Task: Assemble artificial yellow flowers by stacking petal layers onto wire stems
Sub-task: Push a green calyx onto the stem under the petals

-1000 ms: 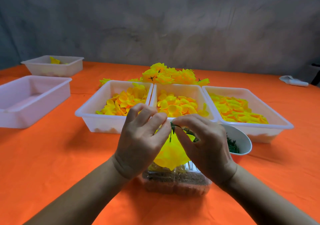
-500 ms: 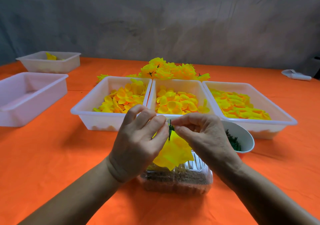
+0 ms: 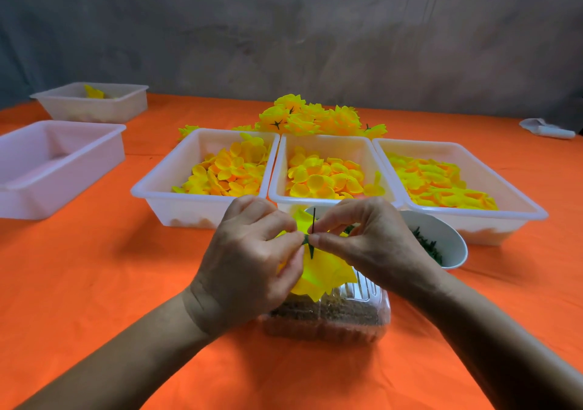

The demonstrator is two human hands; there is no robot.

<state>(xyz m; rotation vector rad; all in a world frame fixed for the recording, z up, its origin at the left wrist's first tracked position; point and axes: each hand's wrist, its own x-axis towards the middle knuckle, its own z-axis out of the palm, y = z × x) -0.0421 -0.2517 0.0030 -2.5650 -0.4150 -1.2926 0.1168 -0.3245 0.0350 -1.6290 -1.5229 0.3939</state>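
Between both hands hangs a yellow flower [image 3: 325, 275] of stacked petal layers, upside down, with its dark wire stem [image 3: 313, 222] sticking up. My left hand [image 3: 249, 261] grips the flower from the left. My right hand [image 3: 369, 242] pinches a small green calyx [image 3: 307, 242] on the stem, fingertips meeting those of the left hand. Three white trays hold loose yellow petals: left [image 3: 151, 189], middle [image 3: 331, 141], right [image 3: 517, 201]. Behind them lies a heap of finished flowers [image 3: 312, 116].
A clear plastic box [image 3: 328, 318] with brown contents sits under my hands. A white bowl [image 3: 448, 236] of green pieces stands to the right. Two more white trays [image 3: 60, 163] [image 3: 94, 103] are at the left; a white object [image 3: 547, 129] lies far right on the orange cloth.
The wire stem now stands upright between my fingertips. My right hand has shifted from on top of the flower to pinching the green calyx at the stem.
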